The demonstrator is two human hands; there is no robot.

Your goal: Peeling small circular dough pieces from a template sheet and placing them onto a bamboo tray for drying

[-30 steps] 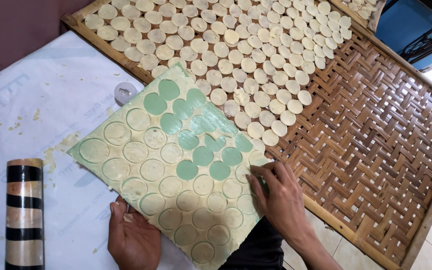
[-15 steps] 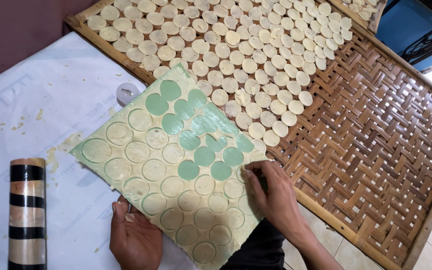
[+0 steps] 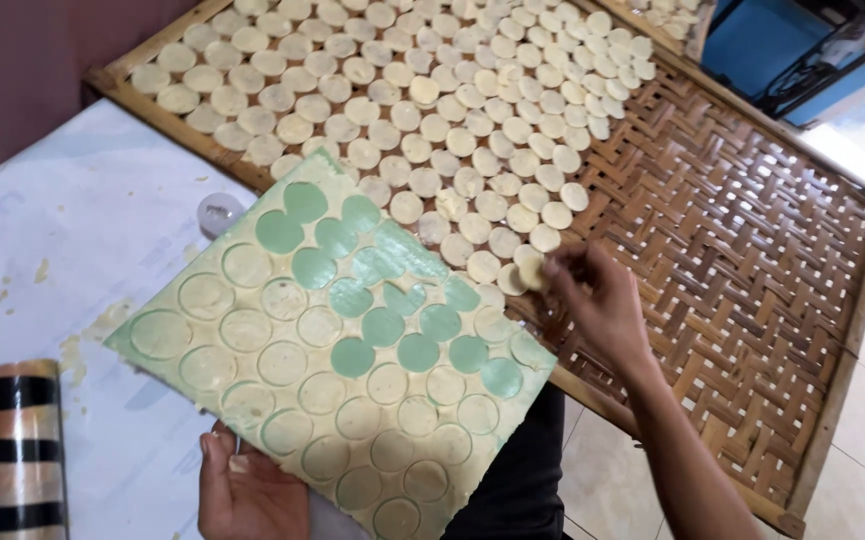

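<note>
I take the green board [image 3: 353, 330] as my landmark: a flat square mat covered by a pale dough sheet [image 3: 283, 400] scored into circles, with bare green rounds showing where discs are already gone. My left hand [image 3: 253, 490] grips the near edge of the board from beneath, thumb on top, steadying it over the white-covered tabletop [image 3: 83, 220]. My right hand [image 3: 593, 300] is beyond the board's right corner, fingertips pinched on one small dough disc [image 3: 531, 272] just above the woven bamboo tray [image 3: 753, 260], at the end of the rows of laid discs [image 3: 433, 110] that fill the tray's far side. To do this well, I judge the disc should go down flat, just beside the last one in its row without overlapping, with a light pinch so the soft round keeps its shape, and the board held level so the loose sheet does not slide. To the left of the board stands a cylinder banded in black, tan and orange [image 3: 23, 450], possibly a roller; no label is readable. At the board's far-left corner lies a small round white cap [image 3: 220, 212].
</note>
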